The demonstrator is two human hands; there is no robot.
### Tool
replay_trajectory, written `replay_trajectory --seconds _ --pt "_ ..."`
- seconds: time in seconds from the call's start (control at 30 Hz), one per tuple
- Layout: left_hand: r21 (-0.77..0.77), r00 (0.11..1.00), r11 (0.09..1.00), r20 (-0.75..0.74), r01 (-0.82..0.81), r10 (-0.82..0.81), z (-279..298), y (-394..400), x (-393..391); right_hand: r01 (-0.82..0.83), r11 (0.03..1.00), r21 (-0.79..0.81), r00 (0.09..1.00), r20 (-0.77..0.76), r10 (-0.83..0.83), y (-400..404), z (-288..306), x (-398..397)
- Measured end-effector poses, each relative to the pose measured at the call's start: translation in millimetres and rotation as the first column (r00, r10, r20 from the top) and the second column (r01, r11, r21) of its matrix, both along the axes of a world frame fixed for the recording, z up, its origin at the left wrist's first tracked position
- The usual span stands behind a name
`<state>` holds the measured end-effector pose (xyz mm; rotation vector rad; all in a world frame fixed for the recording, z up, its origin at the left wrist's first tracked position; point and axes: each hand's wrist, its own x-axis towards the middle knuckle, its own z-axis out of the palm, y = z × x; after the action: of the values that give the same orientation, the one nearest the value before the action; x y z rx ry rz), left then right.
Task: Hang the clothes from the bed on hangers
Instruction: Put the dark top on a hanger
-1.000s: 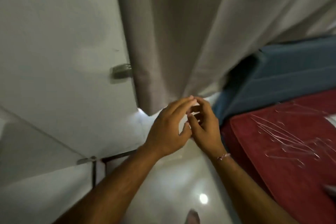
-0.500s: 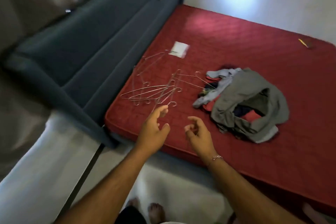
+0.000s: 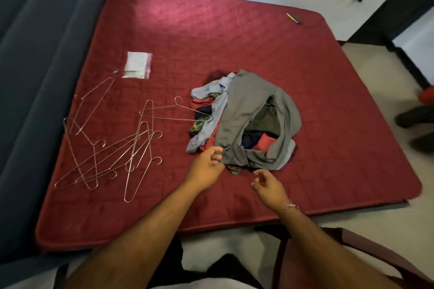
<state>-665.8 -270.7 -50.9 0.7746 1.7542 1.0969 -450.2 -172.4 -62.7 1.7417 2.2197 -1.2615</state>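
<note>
Hangers lie left of clothes on bed.

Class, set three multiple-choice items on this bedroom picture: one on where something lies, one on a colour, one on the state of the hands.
1. Where do the wire hangers lie relative to the pile of clothes?
A. to its left
B. on top of it
C. on the floor

2. What colour is the mattress cover?
A. blue
B. red
C. white

3. What are the two hands doing?
A. both hold a hanger
B. one holds a shirt
C. neither holds anything

Answers:
1 A: the hangers are spread on the mattress left of the pile.
2 B: the quilted cover is red.
3 C: the left hand and right hand hover with loosely curled fingers near the pile, holding nothing.
</note>
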Motion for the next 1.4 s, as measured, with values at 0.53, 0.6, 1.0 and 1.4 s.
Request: replay_trajectory --seconds 0.53,0.6,1.0,1.4 --pt "-0.202 0.952 0.967 -0.231 0.156 -0.202 7.8 144.8 -4.0 0.088 0.978 -0.187 0.988 0.144 -0.061 200.2 -109.8 -2.6" --pt "-0.21 0.946 0.963 -0.242 0.167 -0.217 10.3 156.2 3.5 0.085 0.967 -0.241 0.979 0.199 -0.037 212.3 -132.9 0.8" --pt "-0.325 0.957 0.925 -0.144 0.194 -0.252 -5.9 197.9 29.3 -0.078 0.954 -0.288 0.949 0.272 0.16 212.6 -161.0 16.4" --pt "-0.396 0.903 0.915 0.361 -0.077 0.232 11.8 257.0 39.1 -0.406 0.771 -0.491 0.751 -0.66 -0.025 232.1 -16.8 16.5"
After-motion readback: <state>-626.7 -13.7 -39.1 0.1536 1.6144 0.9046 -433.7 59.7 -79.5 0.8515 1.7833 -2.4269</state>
